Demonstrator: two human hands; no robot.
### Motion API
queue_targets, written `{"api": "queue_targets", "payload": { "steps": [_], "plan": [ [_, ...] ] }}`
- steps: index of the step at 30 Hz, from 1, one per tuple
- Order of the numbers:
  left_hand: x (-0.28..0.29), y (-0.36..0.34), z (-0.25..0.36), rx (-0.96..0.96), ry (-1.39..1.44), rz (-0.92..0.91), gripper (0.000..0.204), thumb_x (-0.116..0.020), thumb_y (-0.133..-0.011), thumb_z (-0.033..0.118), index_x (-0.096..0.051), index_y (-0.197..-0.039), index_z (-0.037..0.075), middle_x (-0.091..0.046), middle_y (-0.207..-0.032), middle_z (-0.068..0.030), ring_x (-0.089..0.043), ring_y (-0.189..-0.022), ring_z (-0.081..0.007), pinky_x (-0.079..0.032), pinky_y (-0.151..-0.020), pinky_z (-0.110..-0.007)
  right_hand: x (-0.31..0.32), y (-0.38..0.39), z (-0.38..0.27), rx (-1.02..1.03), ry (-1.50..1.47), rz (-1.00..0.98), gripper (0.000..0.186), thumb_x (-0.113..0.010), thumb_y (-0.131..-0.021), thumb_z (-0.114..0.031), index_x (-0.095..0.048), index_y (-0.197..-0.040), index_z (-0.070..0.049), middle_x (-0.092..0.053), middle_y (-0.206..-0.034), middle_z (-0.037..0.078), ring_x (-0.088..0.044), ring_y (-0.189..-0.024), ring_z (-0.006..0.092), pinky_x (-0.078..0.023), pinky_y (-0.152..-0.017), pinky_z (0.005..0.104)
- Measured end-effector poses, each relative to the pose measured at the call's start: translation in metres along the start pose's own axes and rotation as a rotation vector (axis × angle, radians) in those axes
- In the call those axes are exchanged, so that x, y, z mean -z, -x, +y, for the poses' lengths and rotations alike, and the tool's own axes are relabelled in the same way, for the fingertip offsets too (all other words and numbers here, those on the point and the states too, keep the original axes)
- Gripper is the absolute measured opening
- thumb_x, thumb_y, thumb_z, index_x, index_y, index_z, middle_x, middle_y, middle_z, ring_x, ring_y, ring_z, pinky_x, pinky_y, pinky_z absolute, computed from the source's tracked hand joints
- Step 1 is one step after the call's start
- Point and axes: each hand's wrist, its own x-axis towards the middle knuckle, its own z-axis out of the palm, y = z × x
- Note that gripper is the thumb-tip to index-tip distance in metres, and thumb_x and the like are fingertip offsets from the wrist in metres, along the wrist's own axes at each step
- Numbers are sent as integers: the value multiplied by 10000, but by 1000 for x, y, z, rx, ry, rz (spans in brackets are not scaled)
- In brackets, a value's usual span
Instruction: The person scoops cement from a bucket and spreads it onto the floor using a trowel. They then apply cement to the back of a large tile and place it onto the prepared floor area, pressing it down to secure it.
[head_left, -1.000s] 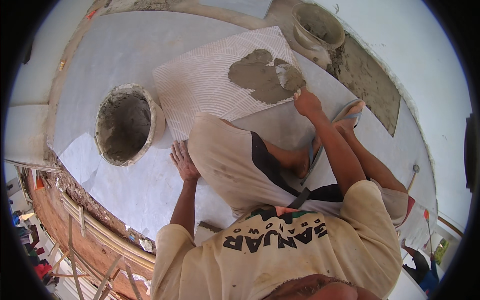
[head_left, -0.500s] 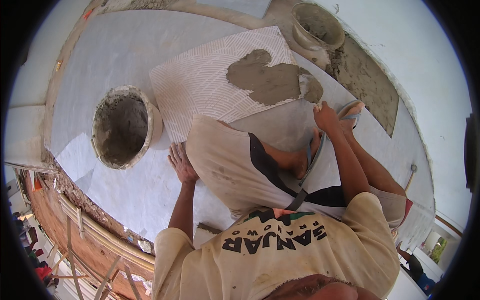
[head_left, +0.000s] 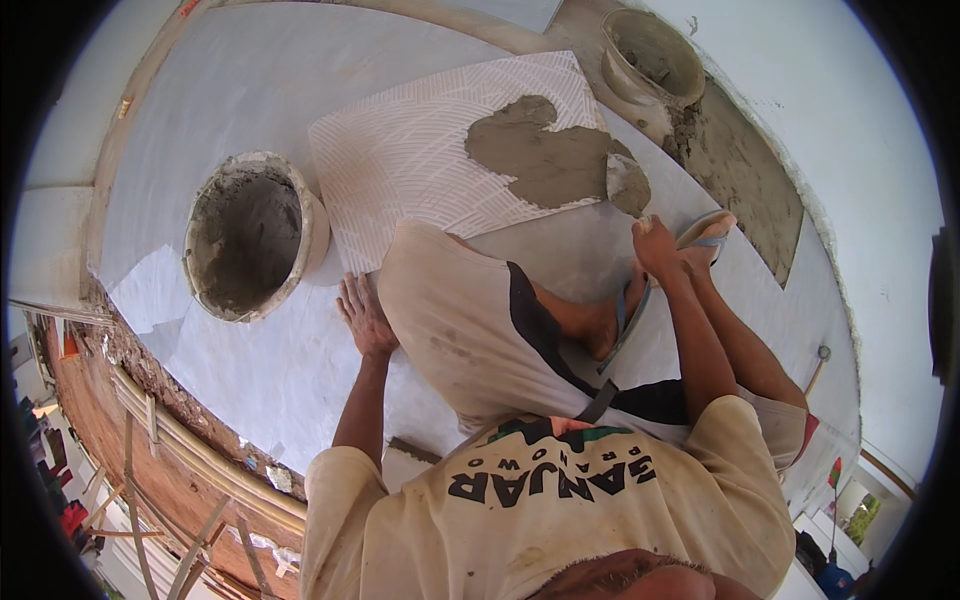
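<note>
A tile (head_left: 370, 150) lies back side up on the floor, its ribbed underside showing. Grey mortar (head_left: 540, 150) is spread in an uneven patch over its right part. My right hand (head_left: 656, 247) is closed round the handle of a trowel (head_left: 628, 185); the mortar-smeared blade meets the tile's right edge beside the patch. Its handle is mostly hidden in my fist. My left hand (head_left: 366, 315) rests flat on the floor by my knee, fingers spread, just below the tile's near left corner. Close to that hand stands a bucket (head_left: 314, 225) coated inside with mortar.
Another bucket (head_left: 610, 75) with mortar stands at the far right, beside a bed of mortar (head_left: 750, 180) along the white wall (head_left: 840, 120). A hammer-like tool (head_left: 820, 365) lies at the right. Bamboo poles (head_left: 190, 440) run past the floor's left edge.
The view has shifted slightly, moving the tile and buckets in the picture. My right hand still grips the trowel at the tile's edge, and my left hand stays flat on the floor.
</note>
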Motion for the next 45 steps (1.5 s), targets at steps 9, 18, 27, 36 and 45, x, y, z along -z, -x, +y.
{"api": "queue_targets", "payload": {
  "steps": [9,18,27,36,45],
  "plan": [
    [2,-2,3,-20,40,38,872,-533,-886,504,-194,-1551,52,-143,-1619,-196,-69,-1510,-364,-29,-1210,-534,-76,39,-65,150,-347,-443,423,-517,-967,-389,-550,-1145,-6,-644,-797,199,-673,-696,291,-533,-608,452],
    [-3,2,-2,-7,25,50,913,-550,-866,540,-204,-1545,38,-150,-1616,-204,-85,-1505,-379,-42,-1207,-546,-19,65,-93,469,22,-620,548,-521,-965,-374,-470,-1331,30,-652,-970,340,-631,-958,498,-487,-845,554],
    [-2,0,-1,19,-5,22,905,-540,-881,528,-175,-1551,41,-129,-1622,-193,-65,-1509,-370,-32,-1210,-536,-34,-29,-147,478,107,-200,363,-525,-968,-354,-482,-1108,-22,-665,-864,253,-652,-856,453,-493,-776,569],
    [2,0,0,19,47,12,890,-539,-878,498,-183,-1548,33,-137,-1619,-202,-68,-1510,-372,-31,-1210,-540,-8,-128,-131,319,184,-128,388,-534,-962,-345,-508,-1162,-14,-660,-1027,269,-634,-1003,441,-485,-858,554],
    [2,-1,-1,4,88,37,923,-475,-873,610,-229,-1532,13,-166,-1606,-227,-95,-1500,-397,-47,-1202,-557,8,-142,-69,126,208,-152,448,-491,-969,-365,-501,-1209,13,-643,-1086,304,-614,-1065,457,-473,-907,558]
  ]
}}
